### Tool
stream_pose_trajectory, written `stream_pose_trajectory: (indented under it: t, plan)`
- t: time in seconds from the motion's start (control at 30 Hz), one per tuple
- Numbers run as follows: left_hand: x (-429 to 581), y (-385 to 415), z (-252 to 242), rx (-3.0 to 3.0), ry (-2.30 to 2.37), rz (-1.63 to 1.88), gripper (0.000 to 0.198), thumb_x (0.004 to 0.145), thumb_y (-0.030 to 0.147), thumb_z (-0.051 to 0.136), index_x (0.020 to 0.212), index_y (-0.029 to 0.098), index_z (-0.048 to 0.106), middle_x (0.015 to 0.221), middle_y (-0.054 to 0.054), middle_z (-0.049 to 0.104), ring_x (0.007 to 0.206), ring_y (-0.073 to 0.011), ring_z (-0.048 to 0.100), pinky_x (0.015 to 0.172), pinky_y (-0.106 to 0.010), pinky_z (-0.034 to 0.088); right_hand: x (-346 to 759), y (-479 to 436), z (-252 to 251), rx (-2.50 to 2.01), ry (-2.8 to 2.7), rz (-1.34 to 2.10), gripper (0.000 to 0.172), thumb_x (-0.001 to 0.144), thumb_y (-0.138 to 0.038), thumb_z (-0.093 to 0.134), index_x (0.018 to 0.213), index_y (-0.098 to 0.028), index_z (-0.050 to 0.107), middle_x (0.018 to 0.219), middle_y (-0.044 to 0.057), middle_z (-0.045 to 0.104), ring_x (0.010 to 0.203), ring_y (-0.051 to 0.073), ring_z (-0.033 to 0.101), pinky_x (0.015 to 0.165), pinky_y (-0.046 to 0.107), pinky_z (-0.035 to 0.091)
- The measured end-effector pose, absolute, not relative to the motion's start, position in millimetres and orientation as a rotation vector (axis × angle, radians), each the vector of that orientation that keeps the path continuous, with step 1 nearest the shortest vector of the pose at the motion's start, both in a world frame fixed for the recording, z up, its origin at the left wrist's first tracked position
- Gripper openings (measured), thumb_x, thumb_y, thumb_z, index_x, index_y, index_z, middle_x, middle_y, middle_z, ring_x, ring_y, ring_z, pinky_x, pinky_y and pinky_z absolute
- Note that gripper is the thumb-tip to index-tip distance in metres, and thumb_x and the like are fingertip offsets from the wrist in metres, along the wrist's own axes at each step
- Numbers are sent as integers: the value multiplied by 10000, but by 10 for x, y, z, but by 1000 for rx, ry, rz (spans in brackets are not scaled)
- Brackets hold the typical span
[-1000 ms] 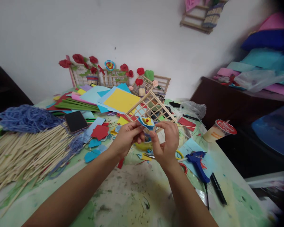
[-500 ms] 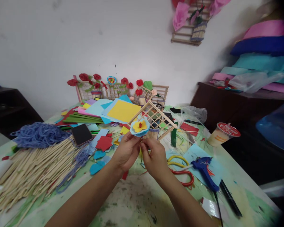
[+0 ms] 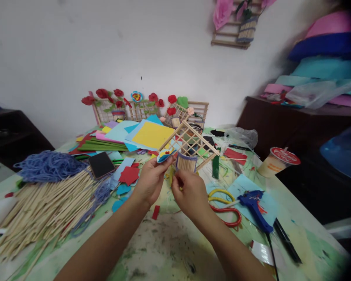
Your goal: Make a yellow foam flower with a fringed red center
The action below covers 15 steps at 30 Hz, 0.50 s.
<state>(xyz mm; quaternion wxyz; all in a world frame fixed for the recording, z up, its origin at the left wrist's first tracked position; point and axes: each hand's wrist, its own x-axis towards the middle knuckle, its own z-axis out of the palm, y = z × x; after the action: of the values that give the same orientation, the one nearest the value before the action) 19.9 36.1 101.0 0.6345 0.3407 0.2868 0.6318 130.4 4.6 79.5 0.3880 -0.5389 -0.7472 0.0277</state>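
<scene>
My left hand (image 3: 152,176) pinches a paper flower (image 3: 165,155) with blue outer petals and a yellow and red centre. The flower is tilted, so I see it nearly edge-on. Just to the right, my right hand (image 3: 190,192) is closed, thumb against curled fingers; what is in them, if anything, is hidden. Behind both hands leans a wooden stick lattice (image 3: 203,146), set cornerwise. A small basket of sticks (image 3: 186,163) with blue yarn along its top is on the lattice, right above my right fingers.
Scissors (image 3: 224,222) and a blue glue gun (image 3: 256,210) lie to the right, near a lidded cup (image 3: 276,163). On the left are bamboo sticks (image 3: 46,210), blue yarn (image 3: 49,167) and a phone (image 3: 101,165). Coloured sheets (image 3: 153,135) lie behind.
The flower has turned from facing me to nearly edge-on and moved slightly left and down with my left hand. My right hand has come apart from my left.
</scene>
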Motion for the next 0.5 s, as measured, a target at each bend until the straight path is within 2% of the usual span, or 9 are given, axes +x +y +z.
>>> stream_pose_trajectory:
  t: [0.23,0.33,0.5]
  plan:
    - [144,381,1027,766,677,1432,118,601,151,768,710,149,724,675,0,687,647,-82,583,668,-191,440,1294,16,815,-1312,-1884,148,176,794,-160,456,621,-182,476,591,3,507,594,134,467,561,246,289]
    - [91,400,1049,722,693,1374,103,613,118,730,714,137,722,677,-10,695,627,-77,582,619,-183,423,1298,17,820,-1291,-1812,364,163,805,-190,450,649,-187,497,570,-18,494,547,118,449,523,231,280]
    - [32,429,1073,655,701,1258,123,624,94,607,684,114,712,703,-53,704,634,-113,600,598,-215,426,1310,36,837,-1215,-1688,700,209,782,-210,447,574,-191,450,505,-47,408,475,91,369,456,211,240]
